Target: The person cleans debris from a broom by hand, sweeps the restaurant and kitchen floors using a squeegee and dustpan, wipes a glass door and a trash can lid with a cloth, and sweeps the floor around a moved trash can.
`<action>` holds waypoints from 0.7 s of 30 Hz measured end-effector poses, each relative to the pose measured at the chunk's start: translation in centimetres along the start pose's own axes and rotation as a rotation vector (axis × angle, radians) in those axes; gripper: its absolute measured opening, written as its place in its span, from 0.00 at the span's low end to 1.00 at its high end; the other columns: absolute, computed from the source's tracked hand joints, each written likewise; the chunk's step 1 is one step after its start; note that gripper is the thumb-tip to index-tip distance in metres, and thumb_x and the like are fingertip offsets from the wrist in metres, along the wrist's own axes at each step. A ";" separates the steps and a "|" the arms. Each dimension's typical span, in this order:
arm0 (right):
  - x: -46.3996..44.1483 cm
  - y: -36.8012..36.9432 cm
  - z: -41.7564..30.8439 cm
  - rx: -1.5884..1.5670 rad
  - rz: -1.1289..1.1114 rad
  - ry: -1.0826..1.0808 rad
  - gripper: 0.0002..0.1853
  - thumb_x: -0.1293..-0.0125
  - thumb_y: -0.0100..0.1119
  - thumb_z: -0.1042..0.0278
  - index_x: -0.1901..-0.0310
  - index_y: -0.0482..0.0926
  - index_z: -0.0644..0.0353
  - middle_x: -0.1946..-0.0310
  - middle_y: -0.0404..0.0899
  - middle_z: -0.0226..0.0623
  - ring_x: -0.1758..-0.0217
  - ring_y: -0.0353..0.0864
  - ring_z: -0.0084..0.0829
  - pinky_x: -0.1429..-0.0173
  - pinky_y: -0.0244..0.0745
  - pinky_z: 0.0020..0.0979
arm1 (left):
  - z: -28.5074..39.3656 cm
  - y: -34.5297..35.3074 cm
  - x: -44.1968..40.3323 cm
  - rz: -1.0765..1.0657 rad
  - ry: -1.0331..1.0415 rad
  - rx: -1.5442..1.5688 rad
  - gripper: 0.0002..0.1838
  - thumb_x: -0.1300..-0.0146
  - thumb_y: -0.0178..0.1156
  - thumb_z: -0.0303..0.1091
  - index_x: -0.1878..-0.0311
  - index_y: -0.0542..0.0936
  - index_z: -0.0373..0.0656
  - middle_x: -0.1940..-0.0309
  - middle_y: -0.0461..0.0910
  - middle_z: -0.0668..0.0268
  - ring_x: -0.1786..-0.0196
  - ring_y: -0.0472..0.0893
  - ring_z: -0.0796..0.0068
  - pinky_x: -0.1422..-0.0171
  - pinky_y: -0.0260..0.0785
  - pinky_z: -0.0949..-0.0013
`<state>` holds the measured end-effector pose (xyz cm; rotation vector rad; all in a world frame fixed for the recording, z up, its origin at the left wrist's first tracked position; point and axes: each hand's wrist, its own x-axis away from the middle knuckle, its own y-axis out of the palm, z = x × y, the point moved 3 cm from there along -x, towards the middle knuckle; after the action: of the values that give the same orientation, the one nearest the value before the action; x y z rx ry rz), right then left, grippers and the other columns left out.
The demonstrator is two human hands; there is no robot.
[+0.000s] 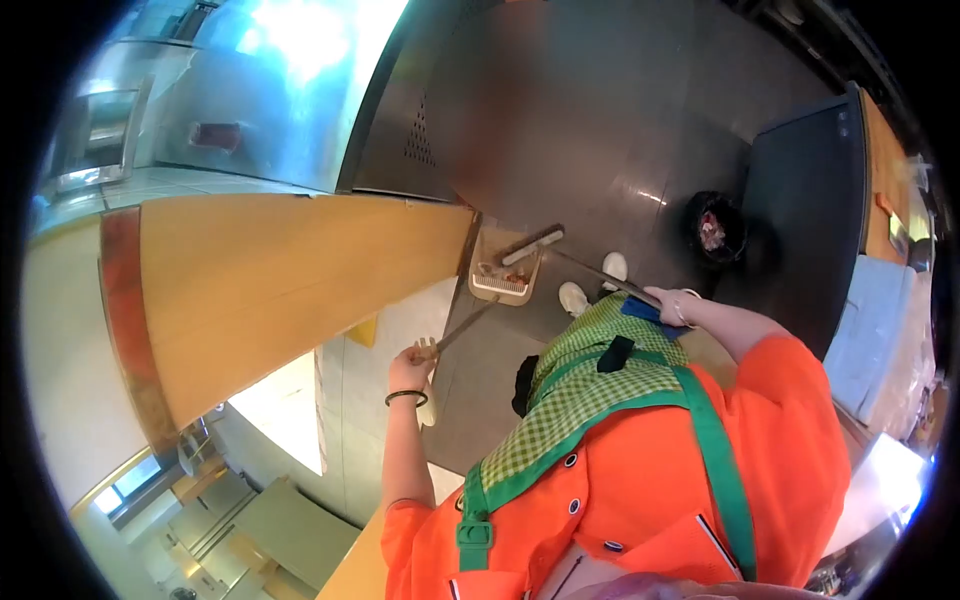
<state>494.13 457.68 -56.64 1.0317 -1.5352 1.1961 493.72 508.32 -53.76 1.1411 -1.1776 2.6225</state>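
My left hand [410, 369] is closed around the end of a dustpan's long handle. The dustpan [513, 292] is beige, with a comb-like row of teeth, and lies on the floor with some debris in it. My right hand [672, 306] grips the dark handle of a broom. The broom's head [533, 245], with a pale strip along it, rests over the open side of the dustpan. A blue item [641, 312], perhaps a cloth, shows just under my right hand; whether the hand also holds it I cannot tell.
A black-lined waste bin [714, 231] with refuse in it stands on the grey tiled floor [630, 130], beside a dark cabinet [805, 190]. A wooden counter panel [300, 280] runs close to the dustpan. White shoes [574, 298] are just behind the broom.
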 end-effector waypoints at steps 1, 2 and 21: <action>1.0 -0.3 1.6 -0.126 0.113 -0.113 0.37 0.54 0.53 0.71 0.38 0.55 0.48 0.49 0.69 0.45 0.51 0.73 0.41 0.50 0.68 0.38 | 0.8 -0.5 -0.3 -0.075 -0.007 -0.046 0.19 0.57 0.62 0.32 0.60 0.76 0.33 0.70 0.79 0.58 0.70 0.79 0.69 0.65 0.70 0.71; 0.6 1.6 4.4 -0.085 0.274 -0.218 0.37 0.55 0.54 0.68 0.38 0.55 0.46 0.50 0.71 0.44 0.53 0.74 0.39 0.51 0.69 0.35 | 1.2 -0.3 -0.5 -0.078 0.017 -0.042 0.19 0.57 0.62 0.32 0.60 0.76 0.33 0.70 0.79 0.58 0.70 0.79 0.69 0.65 0.70 0.71; -0.6 1.2 9.7 -1.586 0.594 -0.064 0.37 0.50 0.53 0.76 0.38 0.50 0.66 0.43 0.62 0.41 0.45 0.65 0.30 0.47 0.64 0.26 | 15.1 3.3 -7.6 -0.075 0.366 0.635 0.18 0.49 0.57 0.27 0.54 0.72 0.31 0.70 0.77 0.60 0.78 0.75 0.76 0.75 0.68 0.76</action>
<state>491.61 448.44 -58.64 -0.4719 -2.1624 -0.0205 507.29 497.75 -54.12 0.6689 -0.2315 3.0453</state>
